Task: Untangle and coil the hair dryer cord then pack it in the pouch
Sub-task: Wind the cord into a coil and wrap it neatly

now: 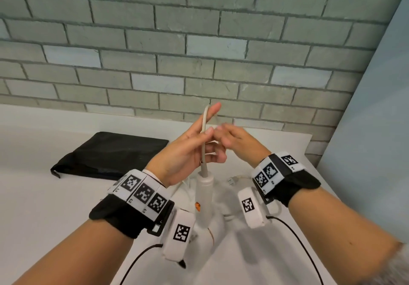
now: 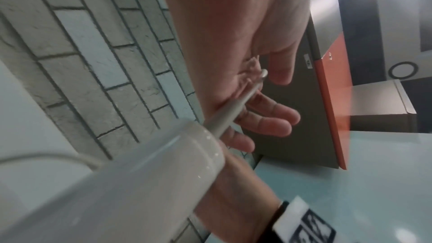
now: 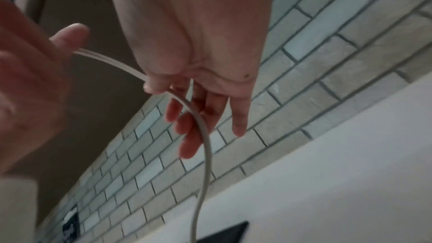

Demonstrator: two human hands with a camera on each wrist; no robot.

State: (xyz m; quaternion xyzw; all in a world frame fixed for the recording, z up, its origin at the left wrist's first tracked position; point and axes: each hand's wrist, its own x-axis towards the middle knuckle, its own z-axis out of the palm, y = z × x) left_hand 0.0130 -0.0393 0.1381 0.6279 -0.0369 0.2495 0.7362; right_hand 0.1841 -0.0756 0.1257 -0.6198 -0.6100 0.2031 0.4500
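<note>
The white hair dryer (image 1: 204,188) stands handle-up on the white counter between my wrists; its handle (image 2: 140,182) fills the lower left of the left wrist view. Its pale cord (image 1: 203,143) rises from the handle through my left hand (image 1: 207,129), pinched between thumb and forefinger. My right hand (image 1: 223,129) meets it just to the right, and the cord (image 3: 205,136) runs under its thumb and over loosely extended fingers before hanging down. The plug (image 1: 231,181) lies on the counter behind the dryer. The black pouch (image 1: 110,154) lies flat at the left.
A grey brick wall (image 1: 199,41) stands close behind the counter (image 1: 44,196). A pale blue panel (image 1: 376,129) closes off the right side. More loops of cord (image 1: 186,185) lie around the dryer's base. Black cables trail from my wrist cameras near the front edge.
</note>
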